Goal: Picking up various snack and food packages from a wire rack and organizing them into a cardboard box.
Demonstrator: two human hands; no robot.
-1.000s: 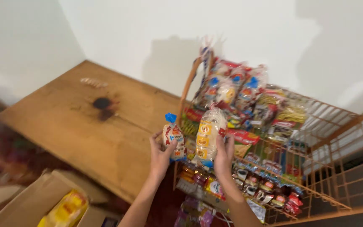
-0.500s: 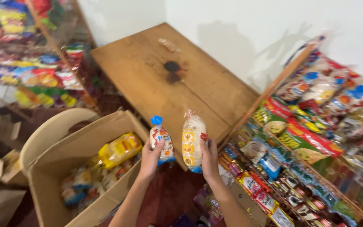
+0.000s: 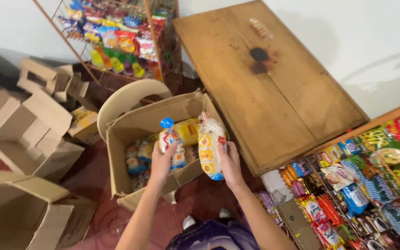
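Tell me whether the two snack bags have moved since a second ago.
Yes. The bags in the left hand and right hand left the wire rack and now hang over the open box.

Head view, downward, close over cardboard box (image 3: 158, 153).

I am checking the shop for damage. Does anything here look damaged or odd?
Yes. The wooden table has a dark, burn-like stain near its far end. Several empty cardboard boxes lie scattered on the floor at left.
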